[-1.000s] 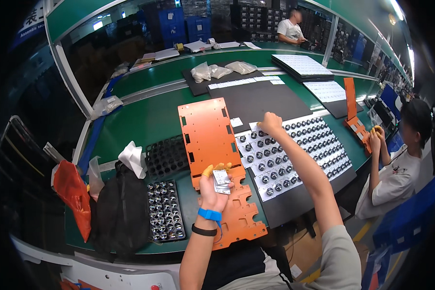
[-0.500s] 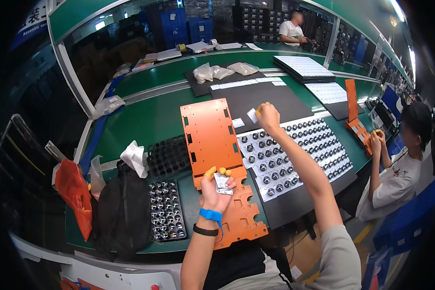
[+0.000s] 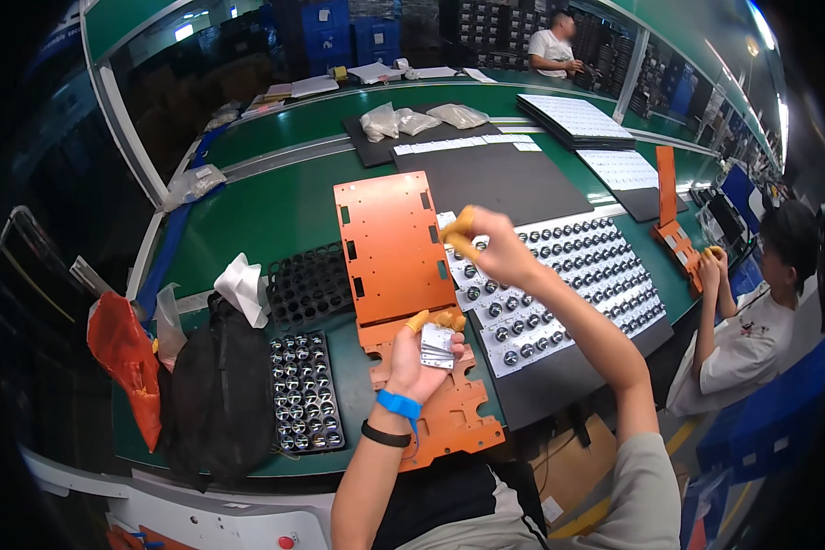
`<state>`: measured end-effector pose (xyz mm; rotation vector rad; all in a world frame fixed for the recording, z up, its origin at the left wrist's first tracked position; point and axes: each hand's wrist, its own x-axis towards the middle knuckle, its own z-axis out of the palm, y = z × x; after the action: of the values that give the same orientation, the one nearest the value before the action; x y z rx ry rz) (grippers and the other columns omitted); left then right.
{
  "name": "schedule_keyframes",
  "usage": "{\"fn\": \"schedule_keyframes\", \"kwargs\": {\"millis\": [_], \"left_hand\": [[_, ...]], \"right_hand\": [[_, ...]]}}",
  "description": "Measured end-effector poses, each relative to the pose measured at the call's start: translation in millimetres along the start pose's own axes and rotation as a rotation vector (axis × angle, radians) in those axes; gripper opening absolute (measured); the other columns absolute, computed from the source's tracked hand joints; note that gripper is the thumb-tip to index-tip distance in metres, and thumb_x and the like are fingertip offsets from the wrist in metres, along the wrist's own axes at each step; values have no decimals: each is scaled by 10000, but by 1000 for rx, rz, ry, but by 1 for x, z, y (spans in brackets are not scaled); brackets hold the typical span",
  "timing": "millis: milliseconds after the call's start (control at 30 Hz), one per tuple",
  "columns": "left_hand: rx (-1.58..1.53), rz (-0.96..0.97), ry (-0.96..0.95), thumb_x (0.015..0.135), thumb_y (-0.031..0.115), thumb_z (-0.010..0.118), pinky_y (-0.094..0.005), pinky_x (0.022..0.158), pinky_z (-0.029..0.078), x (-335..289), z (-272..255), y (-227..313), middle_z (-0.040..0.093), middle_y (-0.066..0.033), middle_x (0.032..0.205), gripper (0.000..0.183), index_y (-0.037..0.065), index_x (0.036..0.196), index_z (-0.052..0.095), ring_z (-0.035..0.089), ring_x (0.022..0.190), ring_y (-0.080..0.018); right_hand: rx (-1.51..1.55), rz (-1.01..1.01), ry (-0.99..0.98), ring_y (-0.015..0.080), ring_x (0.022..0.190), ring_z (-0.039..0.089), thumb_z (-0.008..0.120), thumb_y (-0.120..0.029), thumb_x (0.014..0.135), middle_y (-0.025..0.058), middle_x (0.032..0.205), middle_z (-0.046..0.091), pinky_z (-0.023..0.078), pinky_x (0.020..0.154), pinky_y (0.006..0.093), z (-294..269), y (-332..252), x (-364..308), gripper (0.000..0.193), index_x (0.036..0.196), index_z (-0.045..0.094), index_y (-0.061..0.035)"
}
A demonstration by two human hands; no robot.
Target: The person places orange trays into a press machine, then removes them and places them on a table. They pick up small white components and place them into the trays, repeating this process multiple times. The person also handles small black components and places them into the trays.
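My left hand (image 3: 416, 363), with yellow finger cots on some fingertips, is closed around a small fanned stack of white plates (image 3: 437, 346) with little holes. It is over the lower part of an orange fixture (image 3: 390, 243), whose tall flat panel leans up behind. My right hand (image 3: 493, 246) is raised to the right of that panel, slightly blurred. Its yellow-cotted thumb and finger are apart, with nothing visible between them. Close to those fingertips lies a single white plate (image 3: 445, 220). Below my right forearm are rows of white plates bearing round black parts (image 3: 533, 332) on a dark mat.
A black tray of round shiny parts (image 3: 307, 392) and a black tray with round pockets (image 3: 310, 286) stand left of the fixture. Further left are a black bag (image 3: 222, 399) and a red bag (image 3: 126, 362). Plastic bags (image 3: 414, 121) lie behind. A co-worker (image 3: 738, 330) sits at right.
My right hand has moved left and nearer, toward the orange panel, and the white plate it pinched no longer shows in its fingers. The stack in my left hand looks more fanned out.
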<state>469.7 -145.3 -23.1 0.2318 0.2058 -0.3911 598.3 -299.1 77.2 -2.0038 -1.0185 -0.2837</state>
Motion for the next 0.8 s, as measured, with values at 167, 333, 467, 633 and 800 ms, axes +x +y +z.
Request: {"fn": "schedule_keyframes", "kwargs": {"millis": [167,333,467,633,800], "left_hand": [[26,37,6,998,270,502,-287,581,402,8,-2,-4,568,-120,942,248,45,904,549,455,684,-171],[97,83,9,1014,271,456,-291,582,416,5,-6,-7,588,-117,920,275,51,890,565,476,686,-178],[109,77,35,1017,275,453,-297,579,419,4,-2,-10,587,-113,915,277,51,897,563,482,686,-181],[170,77,12,1016,285,461,-306,599,438,6,-1,-12,605,-131,961,290,29,955,584,511,719,-195],[142,-57,-29,1008,344,477,-319,652,469,6,-5,-12,607,-174,1050,386,-17,1074,595,539,788,-214]], "right_hand": [[-163,455,236,332,883,702,704,-221,841,213,947,713,535,781,399,7,116,41,263,959,723,14],[-532,422,53,348,959,656,726,-229,818,170,1010,676,530,830,435,51,167,54,233,939,706,-30],[-719,278,-27,333,955,642,693,-159,806,144,976,655,528,832,454,56,183,60,141,892,697,-47],[-676,299,-94,350,936,653,655,-143,779,155,991,666,529,827,455,28,185,59,115,800,707,-43],[-293,338,17,334,873,669,690,-173,793,180,928,688,523,797,423,-12,117,46,206,892,712,5]]}}
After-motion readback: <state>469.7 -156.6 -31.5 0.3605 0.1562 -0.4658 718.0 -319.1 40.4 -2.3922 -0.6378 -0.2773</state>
